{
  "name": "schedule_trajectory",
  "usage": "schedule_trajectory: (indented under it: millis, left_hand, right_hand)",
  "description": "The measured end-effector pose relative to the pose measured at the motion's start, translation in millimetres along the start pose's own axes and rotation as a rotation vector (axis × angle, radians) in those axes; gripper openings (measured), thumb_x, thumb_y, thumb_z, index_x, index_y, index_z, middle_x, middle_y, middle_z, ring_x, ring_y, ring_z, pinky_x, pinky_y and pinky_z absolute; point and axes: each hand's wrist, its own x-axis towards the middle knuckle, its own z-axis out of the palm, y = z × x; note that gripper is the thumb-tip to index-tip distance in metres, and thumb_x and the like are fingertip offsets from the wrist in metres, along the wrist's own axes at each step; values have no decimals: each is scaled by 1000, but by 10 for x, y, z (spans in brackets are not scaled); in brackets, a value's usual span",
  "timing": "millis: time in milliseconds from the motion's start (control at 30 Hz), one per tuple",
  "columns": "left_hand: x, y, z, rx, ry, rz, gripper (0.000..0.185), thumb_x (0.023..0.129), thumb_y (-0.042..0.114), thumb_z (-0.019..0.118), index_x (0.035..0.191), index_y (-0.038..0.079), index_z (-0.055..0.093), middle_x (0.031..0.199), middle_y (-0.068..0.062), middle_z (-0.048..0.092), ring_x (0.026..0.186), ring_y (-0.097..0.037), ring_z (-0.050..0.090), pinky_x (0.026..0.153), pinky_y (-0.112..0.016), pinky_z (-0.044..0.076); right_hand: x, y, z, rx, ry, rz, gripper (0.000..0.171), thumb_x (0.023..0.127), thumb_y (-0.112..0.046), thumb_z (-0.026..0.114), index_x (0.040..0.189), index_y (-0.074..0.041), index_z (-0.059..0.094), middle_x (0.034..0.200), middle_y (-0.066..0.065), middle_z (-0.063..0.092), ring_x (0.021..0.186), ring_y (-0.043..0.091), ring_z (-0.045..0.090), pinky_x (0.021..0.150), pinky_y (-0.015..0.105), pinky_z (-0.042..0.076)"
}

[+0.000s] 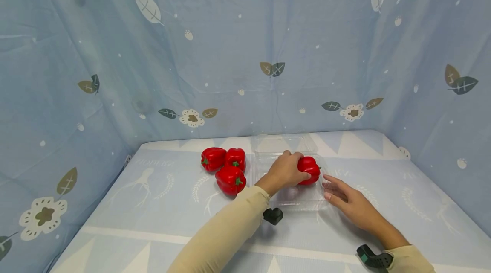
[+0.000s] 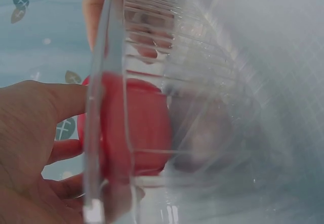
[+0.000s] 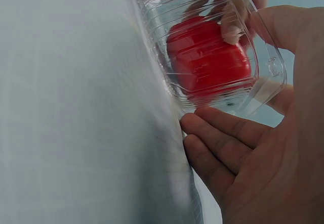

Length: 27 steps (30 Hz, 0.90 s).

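Observation:
My left hand (image 1: 290, 170) grips a red bell pepper (image 1: 310, 169) and holds it inside a clear plastic clamshell tray (image 1: 303, 199) on the table. The left wrist view has the pepper (image 2: 147, 133) behind the tray's ribbed wall (image 2: 109, 57), with my left hand (image 2: 30, 133) curled round it. Beside the tray, my right hand (image 1: 334, 190) lies open, its straight fingers against the tray's right side. In the right wrist view those fingers (image 3: 223, 133) touch the tray's corner (image 3: 271, 67), and the pepper (image 3: 207, 64) shows through the plastic.
Three more red peppers (image 1: 229, 166) sit in a cluster left of the tray. The tray's clear lid (image 1: 281, 141) lies open behind it. Blue leaf-patterned cloth walls (image 1: 245, 51) close in the back and both sides of the table.

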Motion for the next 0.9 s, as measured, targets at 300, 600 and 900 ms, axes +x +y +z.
schedule_trajectory:
  millis: [300, 600, 900]
  left_hand:
    - [-9, -22, -7, -4, -6, 1, 61, 78, 44, 75, 131, 23, 55, 108, 1, 55, 97, -14, 55, 81, -29, 50]
    - [-42, -18, -3, 62, 10, 5, 60, 78, 47, 73, 131, 26, 53, 110, 1, 55, 97, -14, 54, 79, -32, 51]
    - [-56, 1, -17, 83, 10, 2, 63, 78, 49, 71, 133, 26, 52, 113, 2, 55, 98, -14, 54, 78, -33, 52]
  right_hand:
    - [-4, -1, 7, -8, 5, 0, 57, 94, -37, 58, 146, -22, 37, 130, 11, 57, 117, 26, 57, 92, 28, 47]
    - [2, 14, 9, 20, 5, -12, 57, 95, -34, 58, 145, -20, 38, 129, 12, 57, 116, 26, 58, 89, 22, 47]
    - [-5, 6, 2, 5, 2, -5, 57, 94, -36, 58, 146, -23, 37, 130, 11, 57, 117, 26, 57, 90, 26, 48]
